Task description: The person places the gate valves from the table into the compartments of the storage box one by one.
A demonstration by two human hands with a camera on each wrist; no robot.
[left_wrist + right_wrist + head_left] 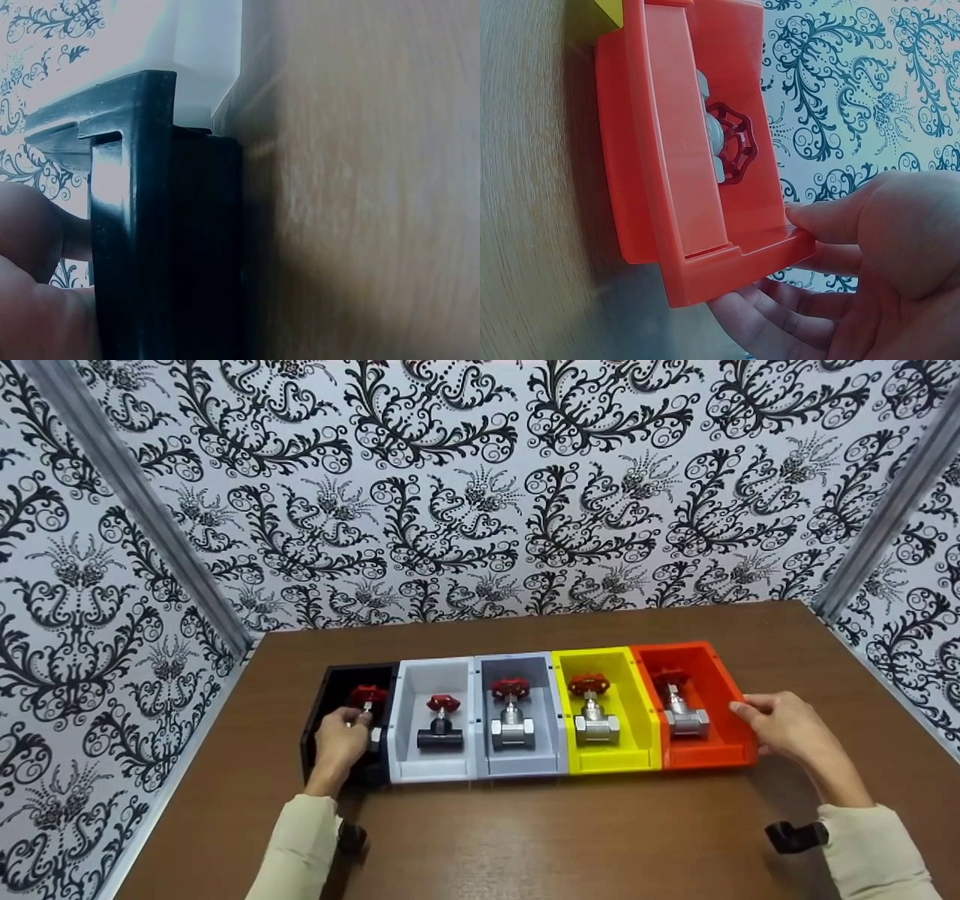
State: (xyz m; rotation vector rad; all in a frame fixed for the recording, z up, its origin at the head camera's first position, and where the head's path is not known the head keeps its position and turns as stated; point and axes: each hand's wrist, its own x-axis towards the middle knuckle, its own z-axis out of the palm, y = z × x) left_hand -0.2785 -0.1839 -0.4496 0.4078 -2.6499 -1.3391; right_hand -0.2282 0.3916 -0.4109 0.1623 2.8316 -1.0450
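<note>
Five open bins stand side by side, each with a red-handwheel valve inside. My left hand (341, 742) reaches into the black bin (319, 712) at the left end, with thumb and finger pinching the valve (369, 697) below its wheel. In the left wrist view, the front of the black bin (135, 247) hides those fingertips. At the right end, my right hand (855, 262) grips the side wall of the orange bin (679, 142), thumb over the upper edge and fingers beneath. A silver valve (682, 712) lies in the orange bin with its wheel (735, 142) toward the back.
Between the end bins are a white bin (409, 769) with a black-bodied valve (440, 735), a grey bin (540, 667) and a yellow bin (634, 690), the last two with silver valves. Brown table (517, 840) lies in front; patterned walls (480, 495) enclose the back and sides.
</note>
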